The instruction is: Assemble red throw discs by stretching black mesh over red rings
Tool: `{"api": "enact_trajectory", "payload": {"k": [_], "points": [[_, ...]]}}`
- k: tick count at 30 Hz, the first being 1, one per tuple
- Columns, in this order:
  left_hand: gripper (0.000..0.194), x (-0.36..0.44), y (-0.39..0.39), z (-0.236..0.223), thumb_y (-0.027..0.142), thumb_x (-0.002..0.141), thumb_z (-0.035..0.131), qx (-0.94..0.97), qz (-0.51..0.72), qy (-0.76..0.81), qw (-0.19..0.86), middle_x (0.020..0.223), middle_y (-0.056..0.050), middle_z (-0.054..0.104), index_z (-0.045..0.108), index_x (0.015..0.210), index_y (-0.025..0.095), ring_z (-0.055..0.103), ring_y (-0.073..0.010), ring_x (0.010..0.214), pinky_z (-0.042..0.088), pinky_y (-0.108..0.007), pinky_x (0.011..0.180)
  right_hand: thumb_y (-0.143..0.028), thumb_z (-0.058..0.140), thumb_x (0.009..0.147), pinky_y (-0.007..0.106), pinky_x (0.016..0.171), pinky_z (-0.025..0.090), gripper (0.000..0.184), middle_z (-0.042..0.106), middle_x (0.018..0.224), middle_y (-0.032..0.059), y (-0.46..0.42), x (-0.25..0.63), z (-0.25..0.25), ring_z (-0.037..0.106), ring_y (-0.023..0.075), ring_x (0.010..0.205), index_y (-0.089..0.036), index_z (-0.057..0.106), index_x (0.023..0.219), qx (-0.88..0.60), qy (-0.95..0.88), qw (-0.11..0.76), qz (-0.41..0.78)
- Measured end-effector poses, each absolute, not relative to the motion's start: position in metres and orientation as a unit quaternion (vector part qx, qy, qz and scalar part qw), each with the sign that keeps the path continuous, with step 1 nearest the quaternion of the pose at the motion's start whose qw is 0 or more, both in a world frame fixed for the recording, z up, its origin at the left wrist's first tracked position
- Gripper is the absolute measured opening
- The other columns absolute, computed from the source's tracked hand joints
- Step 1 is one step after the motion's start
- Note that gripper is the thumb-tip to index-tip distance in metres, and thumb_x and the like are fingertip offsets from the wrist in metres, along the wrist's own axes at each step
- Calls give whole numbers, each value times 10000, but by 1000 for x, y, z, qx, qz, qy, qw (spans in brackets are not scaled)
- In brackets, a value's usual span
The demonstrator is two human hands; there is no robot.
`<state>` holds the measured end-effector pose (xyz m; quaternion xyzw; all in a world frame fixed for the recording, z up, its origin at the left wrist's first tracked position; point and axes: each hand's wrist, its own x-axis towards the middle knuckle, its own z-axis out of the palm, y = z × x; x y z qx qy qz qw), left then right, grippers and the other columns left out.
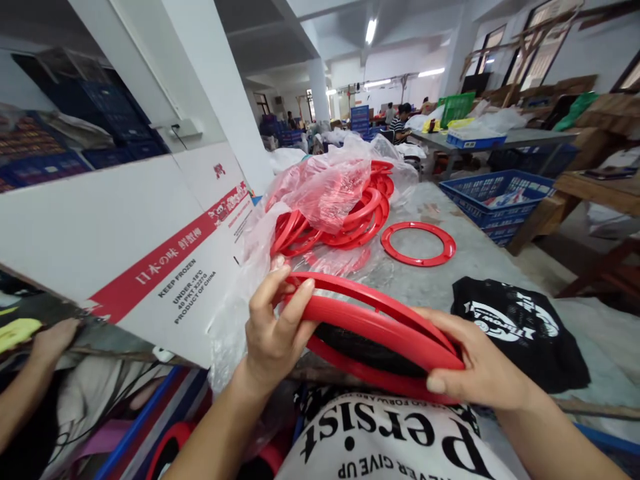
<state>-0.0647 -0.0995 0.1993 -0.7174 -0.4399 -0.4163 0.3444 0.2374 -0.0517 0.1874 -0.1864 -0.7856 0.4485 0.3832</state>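
Observation:
My left hand [277, 327] grips the left end of red plastic rings [370, 330], thumb and fingers closed on the rims. On the right end, my right hand [475, 363] is wrapped round them, thumb on the near rim. The rings are held tilted, with a gap between the upper ones. Black material [367, 347] shows inside the lower opening; how it is fixed cannot be made out. A single red ring [445, 250] lies flat on the grey table beyond. To the right rests folded black fabric [520, 333] with white print.
Many more red rings [367, 210] are heaped under clear plastic bags [320, 193]. A white carton panel [150, 247] stands at the left. Past it a co-worker's hand [55, 340] is near something yellow. A blue crate [500, 193] stands beyond the table's right edge.

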Motion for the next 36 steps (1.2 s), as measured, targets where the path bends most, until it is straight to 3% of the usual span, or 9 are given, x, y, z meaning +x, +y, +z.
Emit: {"api": "enact_trajectory", "payload": {"k": [6, 10, 16, 18, 22, 27, 31, 34, 36], "points": [[766, -60, -99, 198, 470, 853, 752, -756, -361, -440, 323, 1338, -163, 618, 411, 1498, 235, 595, -309, 1218, 491, -498, 1058, -538, 826, 780, 312, 916, 574, 645, 735, 1169, 83, -31, 252, 177, 699, 278, 1059, -180, 694, 1300, -172, -741, 360, 540], [809, -63, -101, 216, 692, 855, 612, -839, -331, -412, 130, 1400, -159, 598, 417, 1499, 242, 555, -330, 1305, 445, -521, 1112, -478, 853, 761, 253, 855, 570, 615, 750, 1111, 63, -27, 261, 175, 716, 227, 979, -176, 707, 1276, -138, -746, 332, 561], [523, -56, -97, 240, 543, 901, 669, -870, -194, -418, -176, 1187, -37, 737, 585, 1335, 264, 717, -197, 988, 576, -314, 889, -492, 819, 808, 252, 842, 577, 581, 753, 1115, 80, -23, 270, 172, 727, 217, 945, -152, 697, 1263, -132, -810, 308, 481], [469, -53, -97, 235, 515, 886, 683, -844, -194, -449, -219, 1144, -20, 746, 617, 1279, 267, 720, -190, 952, 581, -314, 870, -463, 772, 865, 291, 903, 570, 571, 733, 1178, 93, -32, 272, 170, 715, 228, 1005, -178, 643, 1343, -168, -851, 324, 377], [455, -51, -109, 209, 489, 840, 715, -779, -221, -504, -301, 1074, -27, 750, 628, 1215, 247, 723, -201, 915, 598, -317, 803, -439, 729, 918, 452, 992, 546, 733, 627, 1338, 156, -61, 268, 155, 641, 295, 1165, -213, 414, 1540, -258, -877, 372, 161], [512, -49, -130, 191, 525, 790, 762, -736, -227, -511, -383, 1052, -28, 730, 617, 1208, 267, 710, -201, 877, 597, -297, 732, -192, 664, 911, 455, 855, 605, 666, 608, 1369, 205, -80, 256, 123, 659, 312, 1165, -182, 408, 1526, -228, -848, 479, 17], [561, -49, -137, 196, 588, 869, 670, -747, -204, -450, -445, 1132, -60, 709, 554, 1322, 278, 694, -213, 915, 597, -310, 755, -208, 680, 893, 403, 751, 631, 634, 585, 1426, 198, -81, 255, 111, 679, 317, 1157, -184, 464, 1489, -210, -830, 514, -50], [592, -51, -135, 204, 667, 947, 493, -767, -194, -396, -467, 1267, -97, 667, 523, 1394, 280, 671, -245, 1050, 588, -337, 853, -225, 671, 900, 417, 748, 635, 595, 532, 1488, 180, -82, 257, 109, 671, 321, 1169, -203, 493, 1468, -211, -829, 515, -56], [615, -50, -132, 208, 705, 963, 395, -762, -176, -386, -490, 1234, -93, 674, 549, 1366, 267, 667, -241, 1030, 584, -331, 835, -224, 672, 898, 416, 738, 634, 563, 526, 1498, 165, -84, 257, 108, 676, 314, 1152, -221, 520, 1441, -209, -829, 516, -51]]}}
